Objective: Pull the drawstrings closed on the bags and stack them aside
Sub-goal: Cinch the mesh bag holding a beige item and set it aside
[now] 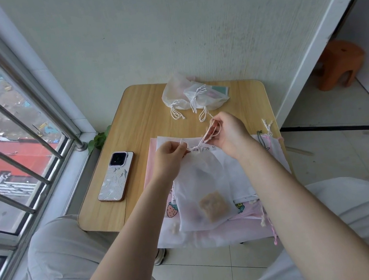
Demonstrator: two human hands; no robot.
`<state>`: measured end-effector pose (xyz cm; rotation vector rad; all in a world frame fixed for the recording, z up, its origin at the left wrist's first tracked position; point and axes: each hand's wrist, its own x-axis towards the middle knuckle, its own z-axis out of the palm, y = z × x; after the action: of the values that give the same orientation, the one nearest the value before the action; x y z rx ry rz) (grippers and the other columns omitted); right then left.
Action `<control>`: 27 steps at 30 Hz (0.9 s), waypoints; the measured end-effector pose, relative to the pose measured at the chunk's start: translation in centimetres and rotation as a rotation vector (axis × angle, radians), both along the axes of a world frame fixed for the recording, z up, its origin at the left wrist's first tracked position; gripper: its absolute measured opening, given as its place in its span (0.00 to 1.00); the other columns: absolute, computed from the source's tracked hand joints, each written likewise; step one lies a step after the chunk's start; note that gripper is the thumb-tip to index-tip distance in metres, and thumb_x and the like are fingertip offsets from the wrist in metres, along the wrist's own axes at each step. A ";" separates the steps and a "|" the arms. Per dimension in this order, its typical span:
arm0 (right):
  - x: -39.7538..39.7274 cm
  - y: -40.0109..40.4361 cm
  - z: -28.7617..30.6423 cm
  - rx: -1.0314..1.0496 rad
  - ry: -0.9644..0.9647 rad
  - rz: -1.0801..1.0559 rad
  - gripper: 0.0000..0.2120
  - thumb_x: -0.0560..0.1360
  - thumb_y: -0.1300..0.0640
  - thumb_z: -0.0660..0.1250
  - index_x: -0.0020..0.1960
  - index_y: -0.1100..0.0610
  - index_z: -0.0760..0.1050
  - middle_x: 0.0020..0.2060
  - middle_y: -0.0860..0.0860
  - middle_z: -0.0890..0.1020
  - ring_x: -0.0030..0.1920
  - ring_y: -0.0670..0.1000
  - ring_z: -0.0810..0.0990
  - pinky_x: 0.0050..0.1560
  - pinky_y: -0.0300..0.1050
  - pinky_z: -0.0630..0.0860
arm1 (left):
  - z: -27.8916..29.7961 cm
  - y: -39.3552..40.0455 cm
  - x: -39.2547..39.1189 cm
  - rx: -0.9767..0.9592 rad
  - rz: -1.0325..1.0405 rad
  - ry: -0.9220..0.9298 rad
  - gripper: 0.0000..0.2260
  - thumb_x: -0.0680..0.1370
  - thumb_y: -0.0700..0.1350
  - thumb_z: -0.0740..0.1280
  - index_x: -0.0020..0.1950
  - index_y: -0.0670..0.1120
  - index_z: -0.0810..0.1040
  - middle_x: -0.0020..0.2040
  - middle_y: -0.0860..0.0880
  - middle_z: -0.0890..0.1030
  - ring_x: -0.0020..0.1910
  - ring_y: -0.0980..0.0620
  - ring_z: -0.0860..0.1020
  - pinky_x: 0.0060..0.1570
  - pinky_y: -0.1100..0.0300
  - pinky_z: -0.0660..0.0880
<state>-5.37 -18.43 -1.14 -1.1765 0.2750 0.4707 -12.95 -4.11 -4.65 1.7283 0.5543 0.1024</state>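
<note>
I see my left hand (169, 154) pinching the sheer bag's (200, 189) gathered neck, right hand (230, 133) pinching its drawstring (208, 134), over flat bags on the counter (142, 112). Two tied bags (192, 94) lie by the wall; one phone (116, 175) sits left.

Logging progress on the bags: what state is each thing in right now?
Sheer bag: neck cinched, strings held by both hands.
Left hand: pinching the string.
Right hand: gripping the string loops.
Finished bags: closed, piled at the far edge.
Phone: face down.
</note>
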 end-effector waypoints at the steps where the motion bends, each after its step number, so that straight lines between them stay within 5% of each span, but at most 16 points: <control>1: -0.1 0.1 0.1 0.091 0.031 -0.002 0.14 0.76 0.62 0.57 0.31 0.58 0.63 0.28 0.57 0.71 0.32 0.57 0.76 0.43 0.52 0.80 | 0.1 0.0 0.0 0.013 0.001 0.000 0.09 0.79 0.47 0.68 0.42 0.43 0.78 0.36 0.53 0.79 0.33 0.59 0.74 0.27 0.73 0.67; 3: -0.3 0.2 0.1 0.245 0.071 0.013 0.15 0.78 0.60 0.58 0.32 0.57 0.63 0.30 0.58 0.75 0.38 0.59 0.80 0.49 0.54 0.80 | 0.1 0.0 -0.1 0.028 -0.005 0.019 0.10 0.79 0.48 0.68 0.41 0.44 0.77 0.35 0.54 0.77 0.32 0.59 0.73 0.28 0.72 0.66; 5: -0.3 0.3 0.2 0.314 0.096 0.029 0.17 0.80 0.57 0.57 0.33 0.56 0.63 0.29 0.56 0.75 0.35 0.57 0.79 0.44 0.50 0.80 | 0.2 0.2 -0.3 0.047 -0.004 0.047 0.11 0.79 0.48 0.67 0.39 0.45 0.74 0.34 0.54 0.75 0.32 0.58 0.71 0.29 0.69 0.66; 7: -0.4 0.2 0.1 0.222 0.103 0.058 0.17 0.81 0.57 0.55 0.33 0.53 0.60 0.24 0.51 0.66 0.23 0.50 0.66 0.28 0.40 0.67 | 0.2 0.5 -0.6 0.122 0.026 0.057 0.11 0.79 0.47 0.66 0.39 0.44 0.73 0.34 0.55 0.76 0.33 0.57 0.72 0.32 0.65 0.68; 10: -0.8 0.3 -0.3 -0.044 0.060 0.106 0.17 0.80 0.57 0.55 0.33 0.52 0.57 0.21 0.48 0.57 0.20 0.47 0.52 0.25 0.36 0.50 | 0.3 1.4 -0.9 0.147 0.106 0.024 0.10 0.79 0.45 0.65 0.43 0.40 0.77 0.36 0.52 0.83 0.37 0.51 0.80 0.41 0.55 0.77; 16: -1.1 0.3 0.3 -0.616 -0.283 0.316 0.08 0.75 0.56 0.66 0.44 0.56 0.66 0.32 0.53 0.74 0.23 0.48 0.65 0.25 0.38 0.62 | 1.0 2.4 -1.6 0.052 -0.020 0.054 0.08 0.78 0.42 0.67 0.40 0.42 0.76 0.37 0.46 0.84 0.33 0.50 0.80 0.39 0.55 0.78; 21: -1.4 0.2 1.4 -1.057 -0.559 0.670 0.10 0.70 0.48 0.73 0.45 0.51 0.76 0.43 0.45 0.78 0.44 0.47 0.78 0.41 0.42 0.74 | 1.0 3.2 -0.9 0.065 0.007 0.077 0.06 0.77 0.41 0.66 0.41 0.41 0.77 0.38 0.45 0.84 0.33 0.49 0.81 0.36 0.55 0.78; 25: -1.9 0.4 1.9 -1.241 -0.622 0.852 0.09 0.69 0.50 0.75 0.45 0.53 0.81 0.43 0.48 0.82 0.46 0.49 0.81 0.46 0.44 0.78 | 0.7 3.8 -0.4 0.287 0.036 0.193 0.06 0.74 0.44 0.64 0.41 0.43 0.76 0.39 0.45 0.85 0.37 0.47 0.83 0.40 0.50 0.79; 27: -1.9 0.3 2.1 -1.272 -0.649 0.846 0.07 0.70 0.52 0.75 0.44 0.54 0.81 0.43 0.50 0.84 0.45 0.50 0.81 0.47 0.44 0.77 | 0.9 4.1 -0.5 0.478 0.149 0.269 0.06 0.73 0.44 0.63 0.48 0.45 0.77 0.49 0.46 0.83 0.47 0.46 0.79 0.44 0.51 0.76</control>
<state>-7.27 -18.12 0.95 -2.6299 -0.6363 0.6128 -13.45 -0.03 -3.74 2.1807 0.9126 0.1146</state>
